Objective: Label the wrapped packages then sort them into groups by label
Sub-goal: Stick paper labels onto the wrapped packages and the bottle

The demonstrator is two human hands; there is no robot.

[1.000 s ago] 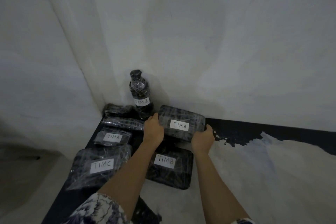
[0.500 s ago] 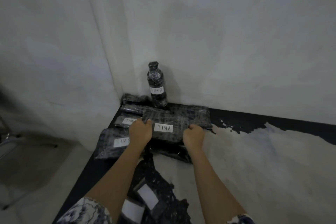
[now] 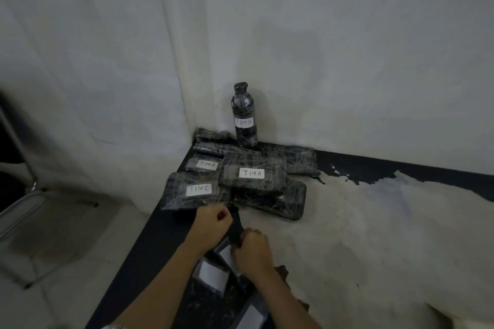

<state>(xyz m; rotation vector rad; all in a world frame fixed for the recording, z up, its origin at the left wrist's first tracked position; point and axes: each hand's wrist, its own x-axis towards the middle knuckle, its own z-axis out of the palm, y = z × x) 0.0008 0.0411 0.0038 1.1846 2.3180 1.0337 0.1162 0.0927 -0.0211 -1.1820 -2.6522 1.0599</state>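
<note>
Black film is wrapped around every package on the table [image 3: 157,243]. At the left, the package labelled TIMC [image 3: 196,189] is laid flat. Just in front of it, the left hand [image 3: 211,224] is curled tight beside the upper end of a dark slim object [image 3: 235,227]; whether the object is pinched cannot be told. Its lower end is gripped in the closed right hand [image 3: 252,251]. What the object is cannot be made out. Blank labels [image 3: 213,275] are partly hidden by the arms. Further right, another package [image 3: 278,205] is half covered by the large TIMA package [image 3: 254,173].
</note>
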